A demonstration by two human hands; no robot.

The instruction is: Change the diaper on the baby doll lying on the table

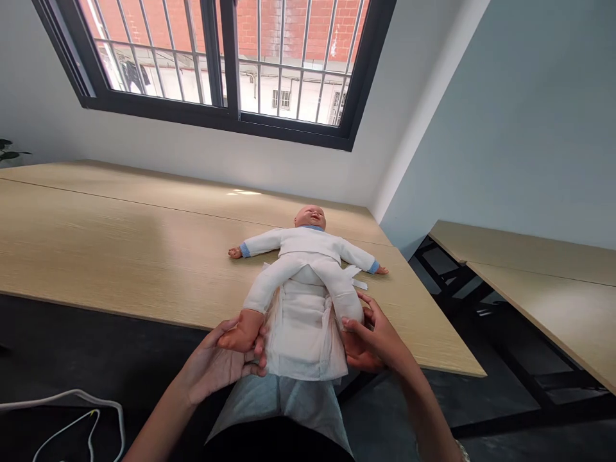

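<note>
**Fig. 1.** The pale plastic baby doll in a white suit with blue cuffs (pixel 308 256) lay on its back at the near edge of the light wooden table (pixel 120 256). Its head pointed towards the far edge and its legs reached out past the near one.

- **Left hand:** the left hand (pixel 219 362) was cupped round the doll's bare foot (pixel 238 333), fingers closed under the sole.
- **Right hand:** the right hand (pixel 373 343) gripped the end of the other leg (that foot was hidden behind the fingers).
- **Cloth:** beneath the hips lay a white pleated cloth pad (pixel 303 340), its lower part hanging over the near edge.

**Hazards, as judged:**
- The hips sat so close to the edge that any pull on the legs towards the person could have dragged the doll off the table.
- The pad was largely unsupported and could have slid down under its own weight once the hips were lifted off it.
- Uneven lifting of the two legs might have rolled the body sideways.
- A thin white cable (pixel 72 410) lay on the dark floor, well apart.
</note>
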